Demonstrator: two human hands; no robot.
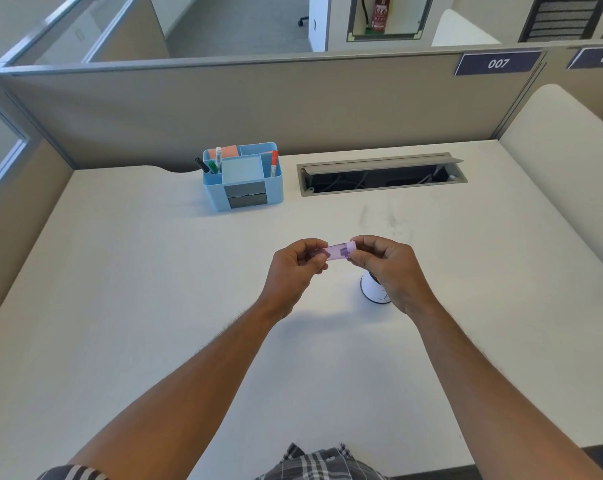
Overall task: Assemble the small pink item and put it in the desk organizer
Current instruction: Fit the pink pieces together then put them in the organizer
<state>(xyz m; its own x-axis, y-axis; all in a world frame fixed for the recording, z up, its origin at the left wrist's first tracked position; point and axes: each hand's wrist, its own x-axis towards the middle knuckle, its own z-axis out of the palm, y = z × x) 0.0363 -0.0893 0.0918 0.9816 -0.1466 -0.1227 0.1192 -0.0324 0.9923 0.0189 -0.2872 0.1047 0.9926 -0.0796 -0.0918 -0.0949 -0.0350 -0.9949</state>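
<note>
**Pink tube held between two hands above a white desk**

White laminate forms the desk (120,271), the largest thing in view, and it is bounded at the back by a beige partition (224,109). One open cable tray (379,174) is set into the desk surface to the right of the organizer. One light-blue desk organizer (243,176) is seen near the back edge, well apart from the hands; at least four markers or pens are counted in its compartments, with pads of notes beside them. One white cylindrical container (371,289) is partly hidden beneath the right hand.

Two bare hands are raised over the middle of the desk. The left hand (298,268) is closed on one end of the small pink item (336,252), and the right hand (388,265) is pinched on the other end, so the item is held level between them, clear of the desk. Only one pink item is seen; whether its parts are fully joined cannot be told.

The item is judged to be light, stiff plastic, smooth and likely a little slippery. A fingertip hold on each end is judged suitable for pressing the parts together, and a hold around the middle for carrying it to the organizer.
</note>
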